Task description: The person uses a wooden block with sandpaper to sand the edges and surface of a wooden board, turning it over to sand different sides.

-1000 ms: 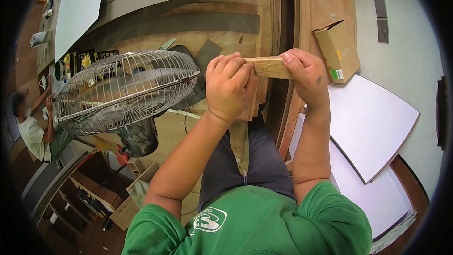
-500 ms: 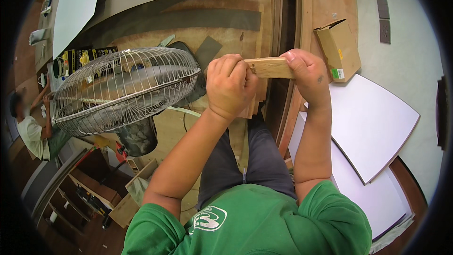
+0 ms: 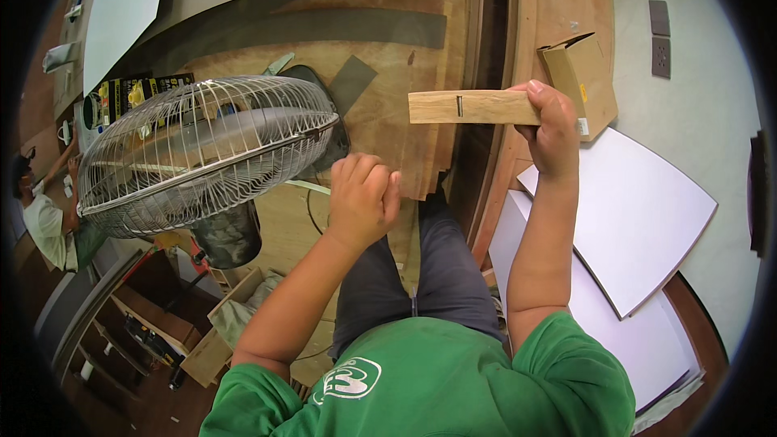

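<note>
My right hand (image 3: 553, 125) grips one end of a wooden hand plane (image 3: 433, 108), a slim pale block with a short dark slot across its face. Its long side points left, held up over the workbench edge. Lower and to the left, my left hand (image 3: 363, 198) is apart from the plane, its fingers curled closed. What those fingers hold, if anything, is hidden from view. Just left of that hand stands a large fan (image 3: 210, 154) with a round wire cage and a dark motor housing.
Ahead lies a plywood workbench (image 3: 388, 129) with grey sheet pieces (image 3: 352, 85). A cardboard box (image 3: 579, 81) and white panels (image 3: 639, 218) stand at the right. Another person (image 3: 48, 218) sits at the far left. An open wooden drawer (image 3: 243, 303) is low at the left.
My left hand has come off the plane and moved down and left. My right hand has shifted slightly right, still gripping the plane, whose slotted face now shows.
</note>
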A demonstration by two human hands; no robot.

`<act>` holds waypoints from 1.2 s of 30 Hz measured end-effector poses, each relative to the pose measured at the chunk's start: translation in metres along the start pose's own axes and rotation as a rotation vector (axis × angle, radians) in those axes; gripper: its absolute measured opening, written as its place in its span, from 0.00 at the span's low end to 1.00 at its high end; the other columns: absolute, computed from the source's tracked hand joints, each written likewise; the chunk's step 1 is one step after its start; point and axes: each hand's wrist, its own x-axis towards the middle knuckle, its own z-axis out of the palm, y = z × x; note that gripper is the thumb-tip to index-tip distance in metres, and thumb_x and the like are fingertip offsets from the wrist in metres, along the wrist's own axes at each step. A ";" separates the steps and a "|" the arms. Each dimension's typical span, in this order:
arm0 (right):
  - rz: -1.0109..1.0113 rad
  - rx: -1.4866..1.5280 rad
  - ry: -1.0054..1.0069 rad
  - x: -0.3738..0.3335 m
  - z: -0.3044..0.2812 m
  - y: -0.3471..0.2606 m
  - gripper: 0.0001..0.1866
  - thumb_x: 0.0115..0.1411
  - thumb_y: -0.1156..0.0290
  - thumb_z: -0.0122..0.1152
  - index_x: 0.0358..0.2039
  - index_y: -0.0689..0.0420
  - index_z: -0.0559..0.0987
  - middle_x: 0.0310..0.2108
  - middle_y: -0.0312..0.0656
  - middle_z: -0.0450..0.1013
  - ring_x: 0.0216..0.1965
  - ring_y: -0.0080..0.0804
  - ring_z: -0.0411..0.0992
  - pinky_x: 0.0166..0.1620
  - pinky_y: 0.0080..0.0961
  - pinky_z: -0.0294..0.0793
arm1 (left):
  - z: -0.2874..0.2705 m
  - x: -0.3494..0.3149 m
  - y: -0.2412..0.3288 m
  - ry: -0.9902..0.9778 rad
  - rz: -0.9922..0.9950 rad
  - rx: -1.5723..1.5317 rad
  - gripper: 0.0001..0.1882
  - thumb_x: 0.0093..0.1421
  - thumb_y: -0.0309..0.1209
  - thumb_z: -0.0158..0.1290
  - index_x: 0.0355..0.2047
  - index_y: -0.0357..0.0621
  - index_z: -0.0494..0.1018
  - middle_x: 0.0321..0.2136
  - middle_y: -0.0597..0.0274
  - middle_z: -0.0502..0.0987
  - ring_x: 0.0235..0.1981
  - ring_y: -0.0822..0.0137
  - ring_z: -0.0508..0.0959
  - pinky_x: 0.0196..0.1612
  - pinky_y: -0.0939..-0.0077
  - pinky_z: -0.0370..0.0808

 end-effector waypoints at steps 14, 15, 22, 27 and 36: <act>0.187 0.037 -0.080 0.003 0.008 0.031 0.16 0.64 0.59 0.54 0.26 0.56 0.77 0.18 0.29 0.63 0.16 0.17 0.57 0.20 0.16 0.53 | 0.004 -0.032 0.013 -0.072 0.031 -0.162 0.29 0.52 0.22 0.60 0.56 0.39 0.68 0.55 0.48 0.71 0.54 0.46 0.72 0.58 0.53 0.68; 0.190 0.033 -0.053 0.002 0.009 0.039 0.16 0.64 0.59 0.54 0.26 0.56 0.77 0.18 0.29 0.63 0.16 0.17 0.57 0.20 0.16 0.53 | 0.004 -0.034 0.014 -0.084 0.046 -0.181 0.29 0.52 0.22 0.60 0.56 0.39 0.68 0.55 0.48 0.71 0.54 0.46 0.72 0.58 0.53 0.68; 0.723 -0.041 -0.172 -0.039 0.065 0.078 0.15 0.59 0.60 0.59 0.22 0.58 0.76 0.14 0.32 0.67 0.09 0.16 0.60 0.12 0.16 0.55 | 0.009 -0.083 -0.019 -0.169 -0.045 -0.005 0.47 0.48 0.29 0.65 0.67 0.37 0.55 0.64 0.42 0.61 0.62 0.41 0.65 0.64 0.51 0.62; 0.948 0.044 -0.139 -0.087 0.096 0.112 0.13 0.60 0.62 0.54 0.23 0.56 0.75 0.11 0.32 0.65 0.09 0.15 0.61 0.12 0.16 0.54 | 0.004 -0.142 -0.050 -0.280 -0.023 0.027 0.48 0.49 0.30 0.65 0.67 0.35 0.53 0.65 0.39 0.59 0.60 0.38 0.65 0.62 0.52 0.63; 1.143 0.304 0.076 -0.184 0.121 0.153 0.14 0.63 0.60 0.53 0.22 0.51 0.71 0.12 0.30 0.57 0.12 0.19 0.51 0.20 0.24 0.51 | 0.007 -0.186 -0.087 -0.371 0.174 -0.005 0.45 0.51 0.33 0.65 0.67 0.38 0.55 0.45 0.47 0.70 0.45 0.45 0.72 0.50 0.54 0.69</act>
